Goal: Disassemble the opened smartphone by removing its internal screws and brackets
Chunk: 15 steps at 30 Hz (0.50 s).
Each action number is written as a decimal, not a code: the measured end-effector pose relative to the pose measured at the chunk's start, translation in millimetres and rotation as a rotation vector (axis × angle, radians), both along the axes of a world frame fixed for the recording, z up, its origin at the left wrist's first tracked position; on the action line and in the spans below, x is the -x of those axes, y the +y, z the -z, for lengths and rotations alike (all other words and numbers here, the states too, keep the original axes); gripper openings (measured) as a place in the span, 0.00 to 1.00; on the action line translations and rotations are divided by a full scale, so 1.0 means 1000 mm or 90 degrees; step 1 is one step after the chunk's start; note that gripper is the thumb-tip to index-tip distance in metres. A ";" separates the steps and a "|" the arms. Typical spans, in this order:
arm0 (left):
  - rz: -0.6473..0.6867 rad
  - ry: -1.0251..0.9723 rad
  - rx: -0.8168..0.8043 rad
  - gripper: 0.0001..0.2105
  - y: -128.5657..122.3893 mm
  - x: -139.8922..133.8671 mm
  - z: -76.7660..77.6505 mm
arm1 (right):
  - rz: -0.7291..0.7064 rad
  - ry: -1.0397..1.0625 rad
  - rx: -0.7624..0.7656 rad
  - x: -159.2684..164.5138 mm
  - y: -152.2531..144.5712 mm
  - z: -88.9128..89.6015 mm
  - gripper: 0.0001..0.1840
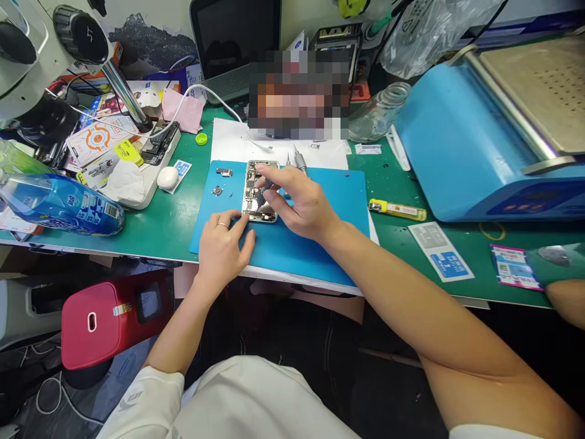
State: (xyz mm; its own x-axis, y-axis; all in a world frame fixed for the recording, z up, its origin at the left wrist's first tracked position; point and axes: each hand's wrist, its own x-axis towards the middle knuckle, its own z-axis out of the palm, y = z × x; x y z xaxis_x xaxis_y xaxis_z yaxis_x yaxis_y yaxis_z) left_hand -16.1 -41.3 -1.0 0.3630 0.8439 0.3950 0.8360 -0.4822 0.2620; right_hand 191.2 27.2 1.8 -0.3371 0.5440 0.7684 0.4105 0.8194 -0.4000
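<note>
An opened smartphone (250,190) lies on a blue work mat (338,204), its inner boards showing. My left hand (222,247) rests at its lower left corner, fingers stretched and fingertips touching the frame, thumb apart. Over the phone's right side, my right hand (301,201) pinches a dark slim tool (261,198) between thumb and fingers. The tool points down toward the phone's lower half; its exact kind is partly hidden by the fingers. Left of the phone lie a small metal-covered part (224,172) and another small component (217,191).
A grey screwdriver (300,160) lies behind my right hand. A blue bottle (59,204) and microscope (82,36) stand left. At right are a yellow cutter knife (397,210), a glass jar (380,113) and a large blue machine (461,140). A white cable (219,100) arches behind the mat.
</note>
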 end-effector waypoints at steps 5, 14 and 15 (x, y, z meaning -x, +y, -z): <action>0.000 0.003 -0.007 0.16 0.000 0.000 -0.001 | 0.010 -0.016 0.043 0.000 -0.003 -0.001 0.24; -0.004 -0.007 0.017 0.16 0.000 0.000 -0.002 | 0.012 -0.002 0.073 -0.001 -0.003 0.005 0.24; -0.003 -0.007 0.019 0.16 0.000 0.000 -0.002 | 0.010 -0.001 0.079 -0.001 -0.003 0.006 0.25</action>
State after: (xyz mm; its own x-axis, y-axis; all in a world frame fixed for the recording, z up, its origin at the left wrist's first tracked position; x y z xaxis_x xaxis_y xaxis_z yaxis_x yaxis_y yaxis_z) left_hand -16.0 -41.5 0.5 0.3553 0.8568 0.3737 0.8352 -0.4706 0.2846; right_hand 192.2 23.7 -3.8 -0.3292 0.6401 0.6942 0.4230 0.7573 -0.4976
